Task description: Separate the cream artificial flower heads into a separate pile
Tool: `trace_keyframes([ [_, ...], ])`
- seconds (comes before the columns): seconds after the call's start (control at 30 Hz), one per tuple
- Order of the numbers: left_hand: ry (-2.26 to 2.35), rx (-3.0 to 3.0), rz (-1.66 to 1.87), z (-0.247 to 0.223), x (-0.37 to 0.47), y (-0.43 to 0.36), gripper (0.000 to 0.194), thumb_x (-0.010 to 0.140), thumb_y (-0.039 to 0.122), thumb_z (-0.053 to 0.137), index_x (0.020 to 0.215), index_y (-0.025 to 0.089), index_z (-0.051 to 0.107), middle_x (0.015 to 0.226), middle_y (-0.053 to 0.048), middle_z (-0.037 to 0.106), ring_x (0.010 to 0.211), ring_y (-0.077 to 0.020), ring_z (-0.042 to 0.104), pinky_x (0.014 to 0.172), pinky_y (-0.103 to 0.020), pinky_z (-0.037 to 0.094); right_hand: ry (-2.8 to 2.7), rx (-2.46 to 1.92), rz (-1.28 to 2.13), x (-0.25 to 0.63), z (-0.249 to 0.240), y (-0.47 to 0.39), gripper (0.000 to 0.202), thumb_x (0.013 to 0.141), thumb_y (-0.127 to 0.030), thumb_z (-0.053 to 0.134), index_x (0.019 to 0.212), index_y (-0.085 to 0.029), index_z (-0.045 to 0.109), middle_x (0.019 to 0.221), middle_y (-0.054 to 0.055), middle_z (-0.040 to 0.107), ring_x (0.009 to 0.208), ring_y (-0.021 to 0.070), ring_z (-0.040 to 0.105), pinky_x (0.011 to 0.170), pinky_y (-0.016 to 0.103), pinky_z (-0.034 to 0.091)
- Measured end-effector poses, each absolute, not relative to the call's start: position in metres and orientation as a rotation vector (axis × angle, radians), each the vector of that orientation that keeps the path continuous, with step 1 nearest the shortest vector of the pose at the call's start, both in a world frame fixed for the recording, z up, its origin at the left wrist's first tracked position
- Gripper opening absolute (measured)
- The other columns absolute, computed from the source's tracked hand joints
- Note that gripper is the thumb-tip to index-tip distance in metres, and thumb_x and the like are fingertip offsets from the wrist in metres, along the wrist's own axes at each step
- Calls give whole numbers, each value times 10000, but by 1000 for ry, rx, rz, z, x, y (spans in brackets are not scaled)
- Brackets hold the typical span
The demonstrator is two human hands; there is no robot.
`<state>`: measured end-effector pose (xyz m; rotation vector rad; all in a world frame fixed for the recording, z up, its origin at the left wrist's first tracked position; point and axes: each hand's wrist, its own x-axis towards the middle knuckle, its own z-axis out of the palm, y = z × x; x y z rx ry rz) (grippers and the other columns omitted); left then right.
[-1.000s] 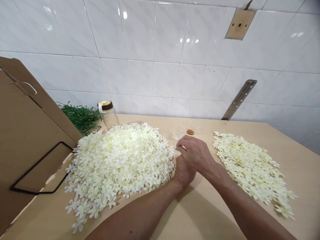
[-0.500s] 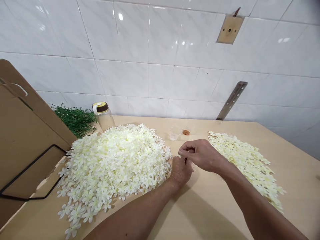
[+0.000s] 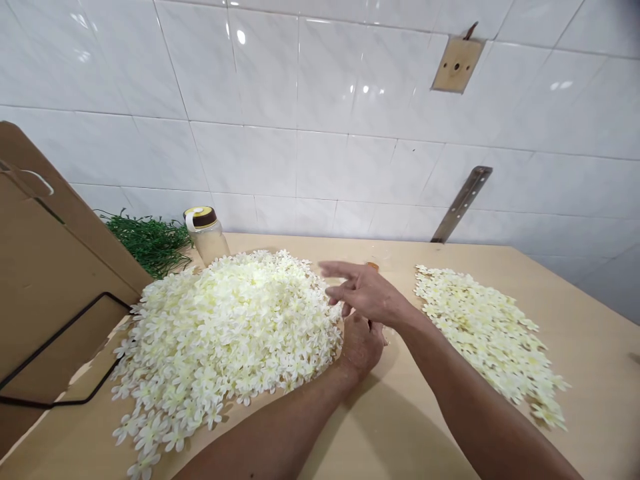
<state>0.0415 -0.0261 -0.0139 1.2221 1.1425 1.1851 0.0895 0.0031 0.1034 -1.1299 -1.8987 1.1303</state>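
Low over the table, my left hand [image 3: 362, 341] is closed beside the right edge of a big heap of white artificial flower heads [image 3: 240, 320]. Whatever its curled fingers hold is hidden; only a small dark spot shows near the thumb side. Above and slightly overlapping it, my right hand [image 3: 367, 290] reaches left with fingers stretched and apart, its tips by the heap's upper right edge. No flower shows in it. Behind the right hand, a small orange-brown disc [image 3: 373, 266] is partly covered.
A flatter spread of pale flower heads [image 3: 485, 333] lies to the right. Far left stand a cardboard box [image 3: 60, 253] and a bent black metal frame [image 3: 65, 327]. Green plastic sprigs [image 3: 147, 240] and a lidded clear bottle [image 3: 210, 240] sit at the back, before the tiled wall [image 3: 320, 160].
My right hand has moved left from its pinch above my left hand and opened toward the heap, covering the small clear cup. My left hand stays nearly in place.
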Motion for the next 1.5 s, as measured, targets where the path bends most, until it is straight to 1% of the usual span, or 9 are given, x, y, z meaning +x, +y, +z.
trace_keyframes([
  [0.07, 1146, 1192, 1202, -10, 41, -27, 191, 819, 248, 532, 640, 189, 560, 448, 13, 523, 410, -132, 494, 490, -257, 404, -1721, -1248, 920, 105, 100, 8, 420, 759, -401, 733, 1154, -260, 704, 1114, 100, 676, 636, 150, 601, 435, 258, 477],
  [0.17, 1116, 1052, 1256, -7, 39, -26, 197, 863, 344, 512, 772, 179, 569, 473, 26, 546, 382, -107, 460, 426, -221, 371, -1503, -1477, 780, 142, 86, 9, 395, 800, -528, 666, 1001, -194, 733, 726, 58, 646, 495, 112, 479, 385, 241, 390],
  [0.23, 1104, 1012, 1284, -7, 39, -25, 214, 869, 371, 513, 790, 178, 563, 476, 29, 548, 381, -104, 460, 407, -210, 365, -1443, -1530, 921, 162, 72, 2, 446, 810, -595, 623, 887, -169, 729, 609, 25, 567, 452, 93, 419, 373, 236, 350],
  [0.33, 1138, 1047, 1305, -10, 40, -24, 215, 877, 368, 503, 798, 181, 575, 478, 30, 546, 388, -110, 477, 404, -207, 377, -1386, -1474, 1197, 176, 51, -13, 484, 782, -632, 635, 808, -152, 690, 726, 68, 615, 581, 134, 526, 398, 225, 392],
  [0.43, 1207, 1131, 1308, -13, 41, -24, 228, 881, 382, 510, 796, 183, 585, 490, 29, 551, 396, -111, 494, 424, -211, 394, -1401, -1427, 1344, 174, 38, -23, 464, 757, -608, 674, 718, -146, 644, 632, 26, 570, 545, 113, 508, 423, 213, 407],
  [0.73, 1268, 1222, 1316, -15, 40, -24, 209, 874, 360, 531, 781, 180, 584, 502, 29, 557, 413, -105, 510, 448, -202, 407, -1392, -1454, 1314, 181, 22, -21, 363, 718, -505, 739, 742, -148, 679, 527, -24, 544, 434, 84, 466, 419, 209, 387],
  [1.17, 1190, 1153, 1325, -10, 41, -28, 228, 898, 383, 491, 880, 178, 590, 473, 38, 546, 401, -116, 503, 410, -198, 394, -1294, -1392, 1306, 187, 16, -25, 486, 772, -627, 644, 620, -171, 570, 571, -7, 559, 462, 91, 484, 419, 214, 399],
  [1.37, 1189, 1155, 1334, -10, 41, -28, 260, 903, 411, 487, 869, 174, 588, 473, 43, 539, 392, -110, 501, 419, -199, 403, -1299, -1306, 1362, 183, 21, -29, 404, 710, -549, 741, 698, -158, 639, 604, -7, 588, 486, 103, 535, 507, 242, 473],
  [1.5, 1197, 1177, 1325, -12, 40, -28, 280, 910, 427, 475, 875, 177, 597, 485, 38, 549, 396, -110, 506, 428, -202, 407, -1305, -1351, 1321, 185, 19, -29, 432, 764, -578, 677, 675, -157, 647, 563, -3, 568, 480, 105, 520, 481, 230, 446],
])
